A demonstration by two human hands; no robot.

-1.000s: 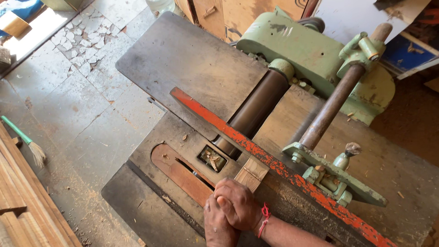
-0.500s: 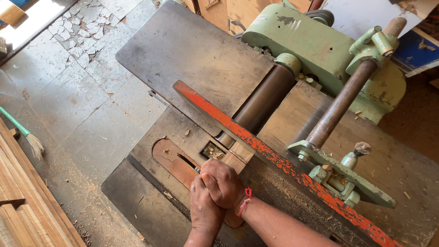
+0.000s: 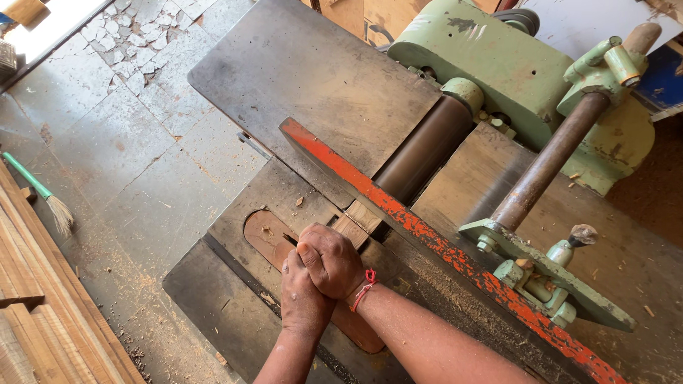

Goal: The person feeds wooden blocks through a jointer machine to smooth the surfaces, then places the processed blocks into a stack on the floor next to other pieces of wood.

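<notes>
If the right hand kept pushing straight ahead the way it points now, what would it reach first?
The right hand, stacked over the left hand, points up and right along the small wood block. Straight on lies the dark cutter roller beside the orange fence; how near it sits is hard to judge.

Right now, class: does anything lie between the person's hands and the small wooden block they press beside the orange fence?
Nothing visible does. The right hand lies over the left hand, both pressing straight on the wooden block, which rests against the orange fence on the metal table.
</notes>
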